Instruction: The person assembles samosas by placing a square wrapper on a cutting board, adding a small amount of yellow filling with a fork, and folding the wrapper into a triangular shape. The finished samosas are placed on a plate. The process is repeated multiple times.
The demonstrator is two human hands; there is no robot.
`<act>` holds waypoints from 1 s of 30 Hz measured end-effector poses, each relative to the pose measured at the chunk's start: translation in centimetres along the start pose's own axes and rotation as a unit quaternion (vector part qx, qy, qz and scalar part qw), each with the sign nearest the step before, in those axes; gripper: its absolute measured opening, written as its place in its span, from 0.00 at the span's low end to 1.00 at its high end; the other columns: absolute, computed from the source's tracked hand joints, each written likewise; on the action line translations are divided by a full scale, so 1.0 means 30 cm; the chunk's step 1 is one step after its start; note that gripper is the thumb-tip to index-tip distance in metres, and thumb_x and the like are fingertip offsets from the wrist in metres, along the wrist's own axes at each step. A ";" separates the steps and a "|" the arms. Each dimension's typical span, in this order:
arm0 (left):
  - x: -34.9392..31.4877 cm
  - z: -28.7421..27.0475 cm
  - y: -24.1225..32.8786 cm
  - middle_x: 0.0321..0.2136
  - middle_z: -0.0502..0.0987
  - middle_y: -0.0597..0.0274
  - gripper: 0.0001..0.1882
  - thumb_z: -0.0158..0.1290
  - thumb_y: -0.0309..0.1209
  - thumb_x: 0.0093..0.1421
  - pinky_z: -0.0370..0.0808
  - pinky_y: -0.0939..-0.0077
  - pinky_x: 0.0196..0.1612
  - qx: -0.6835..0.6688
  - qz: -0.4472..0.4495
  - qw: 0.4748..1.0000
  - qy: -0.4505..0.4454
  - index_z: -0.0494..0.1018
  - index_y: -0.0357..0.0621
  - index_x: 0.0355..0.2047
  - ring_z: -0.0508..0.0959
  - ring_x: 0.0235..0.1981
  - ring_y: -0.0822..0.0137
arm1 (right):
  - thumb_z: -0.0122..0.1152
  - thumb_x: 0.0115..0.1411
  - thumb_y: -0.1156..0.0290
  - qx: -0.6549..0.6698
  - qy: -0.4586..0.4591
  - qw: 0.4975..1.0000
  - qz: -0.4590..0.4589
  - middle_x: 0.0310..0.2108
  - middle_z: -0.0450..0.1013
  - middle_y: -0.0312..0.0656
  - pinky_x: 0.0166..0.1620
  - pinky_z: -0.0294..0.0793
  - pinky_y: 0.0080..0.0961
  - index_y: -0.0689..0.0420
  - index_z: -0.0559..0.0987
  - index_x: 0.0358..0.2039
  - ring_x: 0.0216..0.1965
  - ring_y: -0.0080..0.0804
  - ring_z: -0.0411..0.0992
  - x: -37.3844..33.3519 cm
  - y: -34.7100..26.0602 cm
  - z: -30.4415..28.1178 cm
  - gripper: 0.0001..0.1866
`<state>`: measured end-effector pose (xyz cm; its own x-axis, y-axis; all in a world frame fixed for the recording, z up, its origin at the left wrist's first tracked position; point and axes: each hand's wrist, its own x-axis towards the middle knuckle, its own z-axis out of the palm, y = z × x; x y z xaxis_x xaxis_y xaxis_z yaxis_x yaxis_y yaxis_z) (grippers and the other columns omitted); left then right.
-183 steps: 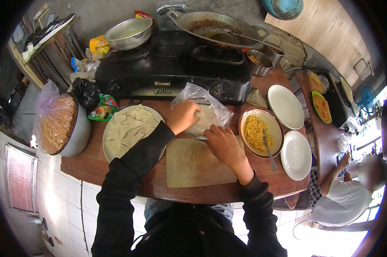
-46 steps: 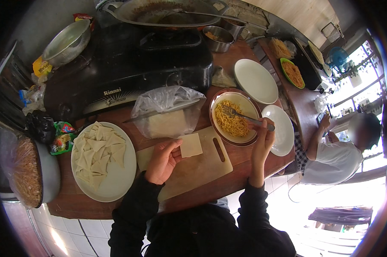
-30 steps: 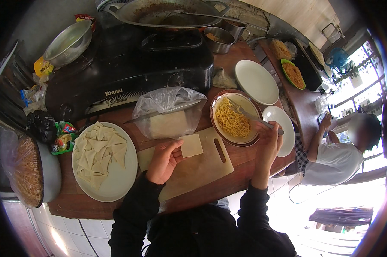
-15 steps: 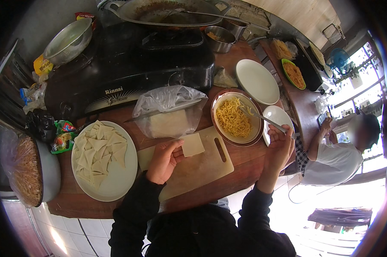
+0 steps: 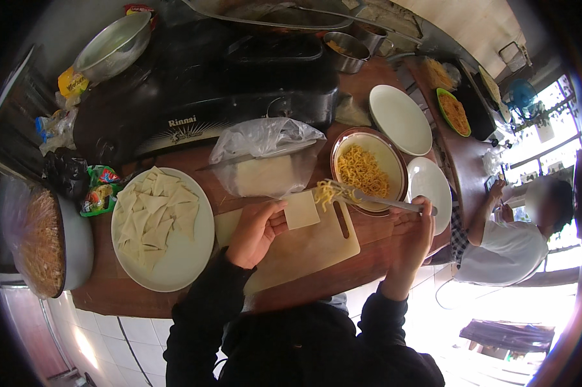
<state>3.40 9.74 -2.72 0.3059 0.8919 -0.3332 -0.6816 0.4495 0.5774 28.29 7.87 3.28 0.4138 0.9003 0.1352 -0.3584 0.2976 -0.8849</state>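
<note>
My left hand [image 5: 255, 233] pinches a square dumpling wrapper [image 5: 302, 211] by its left edge, holding it over the cutting board [image 5: 290, 255]. A fork [image 5: 397, 204] is in my right hand [image 5: 412, 233], with a small clump of yellow noodles [image 5: 328, 192] hanging from its tip beside the wrapper's upper right corner. Behind the fork stands a brown-rimmed bowl [image 5: 402, 158] of cooked noodles [image 5: 366, 169]. Farther back from the board, a clear plastic bag [image 5: 268, 137] holds a pale stack of wrappers [image 5: 265, 175]. Folded triangular wrappers [image 5: 155, 213] lie heaped on a white oval plate [image 5: 191, 261] at left.
A black gas stove [image 5: 207, 90] with a large wok [image 5: 265, 22] stands behind. White plates [image 5: 400, 119] sit right of the bowl. At far left are a large pot [image 5: 78, 248] and snack packets [image 5: 99, 197]. A person in a white shirt [image 5: 500, 251] sits at right.
The fork has come out of the noodle bowl toward the left, carrying a clump of noodles to the wrapper. My left hand still holds the wrapper. The whole view has shifted slightly.
</note>
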 end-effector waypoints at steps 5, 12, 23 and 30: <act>-0.001 -0.004 -0.002 0.37 0.77 0.56 0.11 0.49 0.30 0.59 0.74 0.76 0.44 -0.008 0.008 1.000 -0.013 0.72 0.34 0.37 0.77 0.39 0.67 | 0.38 0.66 0.64 -0.048 -0.052 0.997 0.039 0.29 0.69 0.45 0.36 0.70 0.25 0.64 0.67 0.37 0.32 0.35 0.72 -0.033 0.034 0.018 0.14; 0.000 0.001 0.005 0.37 0.76 0.55 0.09 0.48 0.28 0.59 0.74 0.73 0.43 -0.010 0.002 1.000 0.004 0.70 0.34 0.37 0.78 0.38 0.66 | 0.39 0.67 0.65 -0.201 -0.060 0.977 -0.046 0.32 0.68 0.43 0.35 0.70 0.24 0.64 0.68 0.37 0.30 0.35 0.73 -0.032 0.021 0.024 0.14; 0.000 0.004 0.004 0.35 0.77 0.56 0.09 0.48 0.28 0.59 0.75 0.74 0.43 0.006 0.002 1.000 0.021 0.72 0.35 0.35 0.78 0.37 0.66 | 0.50 0.61 0.74 -0.288 -0.191 0.927 -0.145 0.36 0.68 0.42 0.42 0.69 0.23 0.65 0.70 0.36 0.35 0.28 0.70 -0.032 -0.077 0.095 0.07; 0.004 0.005 -0.007 0.37 0.76 0.54 0.11 0.47 0.28 0.59 0.74 0.74 0.44 0.025 0.002 1.000 0.019 0.71 0.32 0.37 0.78 0.38 0.65 | 0.50 0.59 0.78 -0.303 -0.226 0.920 -0.106 0.28 0.74 0.44 0.34 0.71 0.19 0.66 0.70 0.35 0.29 0.29 0.75 -0.034 -0.108 0.199 0.05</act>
<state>3.66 9.75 -2.77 0.2768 0.8914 -0.3589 -0.6485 0.4489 0.6148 24.04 7.88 8.68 -0.0181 0.9230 0.3843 0.2798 0.3737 -0.8843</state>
